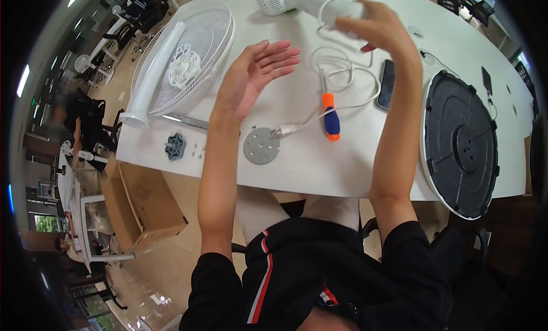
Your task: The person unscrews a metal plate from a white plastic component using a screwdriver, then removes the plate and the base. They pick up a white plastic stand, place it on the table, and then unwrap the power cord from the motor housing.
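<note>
My left hand (260,74) is raised over the white table, palm turned inward and fingers stretched out, holding nothing. At the far edge of the table, my right hand (381,27) has its fingers around the end of a white fan body (311,3), partly hiding it. A white power cord (348,74) loops below that hand. Between my forearms lie an orange and blue screwdriver (331,117) and a round grey metal plate (261,146) with holes, the cord's plug resting at its edge. A dark phone (386,85) lies beside my right forearm.
On the left are a white fan grille (214,45), a white tube (154,74) lying across it, a dark knob (174,146) and several small screws. A round black-and-white base (462,145) overhangs the right front edge. A cardboard box (145,200) sits below left.
</note>
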